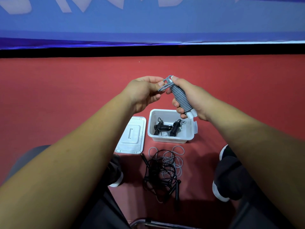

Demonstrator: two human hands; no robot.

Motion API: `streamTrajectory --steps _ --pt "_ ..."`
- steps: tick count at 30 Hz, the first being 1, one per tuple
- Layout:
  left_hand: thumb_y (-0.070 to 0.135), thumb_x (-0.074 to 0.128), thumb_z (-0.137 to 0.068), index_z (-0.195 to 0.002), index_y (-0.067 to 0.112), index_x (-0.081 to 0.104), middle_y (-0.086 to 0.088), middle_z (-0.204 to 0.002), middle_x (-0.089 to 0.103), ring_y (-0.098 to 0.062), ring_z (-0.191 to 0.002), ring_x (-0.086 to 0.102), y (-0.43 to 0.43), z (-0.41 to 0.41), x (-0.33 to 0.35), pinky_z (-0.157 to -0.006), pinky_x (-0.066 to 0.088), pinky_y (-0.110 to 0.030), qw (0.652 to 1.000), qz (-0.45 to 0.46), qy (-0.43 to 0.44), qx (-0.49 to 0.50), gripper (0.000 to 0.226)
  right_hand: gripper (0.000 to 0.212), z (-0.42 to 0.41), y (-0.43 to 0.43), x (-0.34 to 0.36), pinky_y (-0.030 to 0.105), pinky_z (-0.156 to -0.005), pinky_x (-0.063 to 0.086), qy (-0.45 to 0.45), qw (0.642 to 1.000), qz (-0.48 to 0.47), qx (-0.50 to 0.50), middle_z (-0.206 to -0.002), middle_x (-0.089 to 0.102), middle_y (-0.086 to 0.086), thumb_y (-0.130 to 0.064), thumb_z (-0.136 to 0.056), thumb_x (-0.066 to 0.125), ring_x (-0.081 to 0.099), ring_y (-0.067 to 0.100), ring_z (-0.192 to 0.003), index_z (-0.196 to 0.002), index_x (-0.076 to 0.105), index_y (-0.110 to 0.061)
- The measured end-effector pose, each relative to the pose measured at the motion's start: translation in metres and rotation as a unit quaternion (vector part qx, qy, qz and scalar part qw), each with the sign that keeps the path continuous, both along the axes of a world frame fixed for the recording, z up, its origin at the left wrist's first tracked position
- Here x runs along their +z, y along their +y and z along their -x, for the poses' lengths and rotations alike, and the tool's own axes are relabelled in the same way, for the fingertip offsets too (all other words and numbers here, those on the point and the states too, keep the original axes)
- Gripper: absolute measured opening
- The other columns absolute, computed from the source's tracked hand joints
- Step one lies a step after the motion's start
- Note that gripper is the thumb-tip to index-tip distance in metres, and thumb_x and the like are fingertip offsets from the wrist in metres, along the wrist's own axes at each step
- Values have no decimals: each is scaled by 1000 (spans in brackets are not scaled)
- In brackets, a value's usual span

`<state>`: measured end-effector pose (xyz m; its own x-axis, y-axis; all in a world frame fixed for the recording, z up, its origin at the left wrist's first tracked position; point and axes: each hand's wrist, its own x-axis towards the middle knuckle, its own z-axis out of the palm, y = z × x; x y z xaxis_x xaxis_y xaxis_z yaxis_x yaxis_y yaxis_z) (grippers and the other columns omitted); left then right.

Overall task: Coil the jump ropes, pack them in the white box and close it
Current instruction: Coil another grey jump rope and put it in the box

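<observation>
My right hand [191, 96] grips a grey jump rope [180, 97] wound tightly round its white handles, held above the white box [152, 128]. My left hand [145, 92] pinches the loose grey rope end at the top of the bundle. The box stands open on the red floor with two coiled black jump ropes [166, 128] inside. Its white lid [132, 137] lies flat to the left of it. A loose tangle of black rope [158, 176] mixed with grey rope [177, 152] lies on the floor in front of the box.
My two feet in dark shoes with white soles [221, 190] sit either side of the rope tangle. A black strip and a blue banner [148, 22] bound the red floor at the back. A metal chair bar [165, 225] shows at the bottom.
</observation>
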<state>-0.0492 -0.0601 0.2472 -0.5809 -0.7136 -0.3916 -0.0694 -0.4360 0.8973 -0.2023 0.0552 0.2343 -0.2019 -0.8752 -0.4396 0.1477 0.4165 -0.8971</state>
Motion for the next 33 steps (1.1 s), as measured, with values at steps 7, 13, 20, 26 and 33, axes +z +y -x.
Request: streamTrajectory --steps 7,13,20,26,33 --pt "3 69 -96 -105 6 75 -6 -75 74 -8 -64 70 2 0 2 -61 55 -17 1000 -20 -18 -15 12 56 -1 1 -2 30 -53 44 50 999 3 5 -72 57 9 -75 -95 54 49 21 -51 -111 72 -24" --pt "1 73 -92 -116 -8 68 -16 -83 74 -18 -69 74 8 5 -5 -58 57 -18 999 -22 -5 33 26 51 -4 2 -5 30 -54 45 40 999 2 11 -74 57 10 -74 -98 53 49 22 -51 -113 72 -29" --pt "6 80 -88 -111 -4 70 -23 -91 77 -24 -76 74 12 5 -11 -54 53 -22 997 24 -27 69 27 52 -4 1 -8 30 -54 45 28 999 -19 14 -75 57 7 -76 -98 50 50 20 -51 -118 68 -31" --pt "3 77 -90 -107 -2 71 -18 -86 77 -24 -72 76 8 6 -8 -58 58 -21 997 25 -27 74 19 57 -4 0 -10 30 -53 47 12 998 -53 -9 -75 59 3 -77 -98 48 53 19 -50 -118 67 -28" --pt "2 76 -91 -106 -3 70 -18 -90 76 -24 -81 75 6 6 -1 -78 61 -28 997 48 31 51 16 61 -3 0 -5 26 -52 42 -22 998 -50 -11 -68 54 2 -77 -99 44 46 17 -49 -115 69 -23"
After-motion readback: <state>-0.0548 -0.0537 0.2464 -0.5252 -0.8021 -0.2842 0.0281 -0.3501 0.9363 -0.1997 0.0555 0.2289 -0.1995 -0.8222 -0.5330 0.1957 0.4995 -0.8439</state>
